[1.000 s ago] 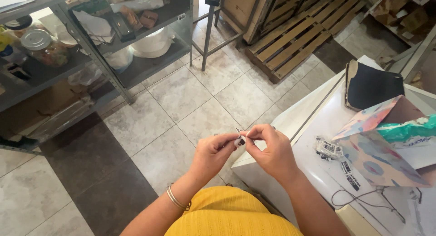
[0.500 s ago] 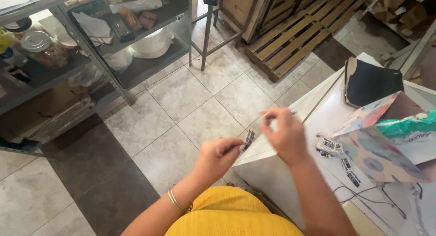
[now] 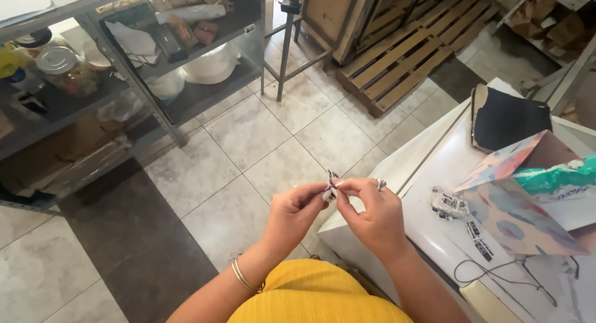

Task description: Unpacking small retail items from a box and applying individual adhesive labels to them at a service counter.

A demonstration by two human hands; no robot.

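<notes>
The small label [image 3: 329,185], a scrap of white with dark print, sits pinched between the fingertips of both my hands, held in the air over the tiled floor [image 3: 248,136] just off the left edge of the white desk [image 3: 434,174]. My left hand [image 3: 292,212] comes up from the lower left, thumb and forefinger closed on the label's left side, bangles at the wrist. My right hand [image 3: 371,216] meets it from the right, fingers curled, thumb and forefinger pressed on the same scrap. The label stands roughly upright between the fingertips, its top end poking up and away from me; it is too small to tell more. On the desk, near my right hand, lie more printed labels [image 3: 448,204], with a patterned paper bag [image 3: 515,217] just beyond them.
</notes>
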